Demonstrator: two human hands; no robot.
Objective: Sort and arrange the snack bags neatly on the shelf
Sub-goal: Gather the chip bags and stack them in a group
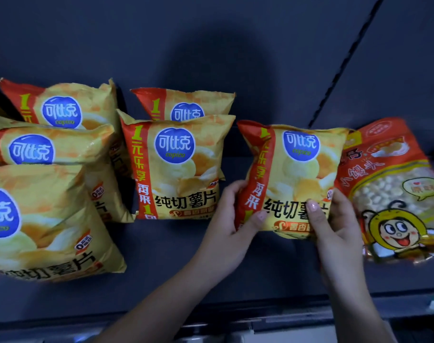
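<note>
Both hands hold one yellow chip bag (295,169) with a blue logo, upright on the dark shelf (161,263) right of centre. My left hand (232,214) grips its lower left corner, my right hand (335,219) its lower right corner. Just left of it stands a second chip bag (178,167), with a third (186,102) behind that one. Further left, several more of the same bags (45,216) stand in a loose, overlapping row.
A red bag of small white puffs (394,189) with a cartoon bee leans against the held bag's right side. The shelf's dark back wall (211,45) rises behind. The shelf's front edge (235,315) runs below my forearms.
</note>
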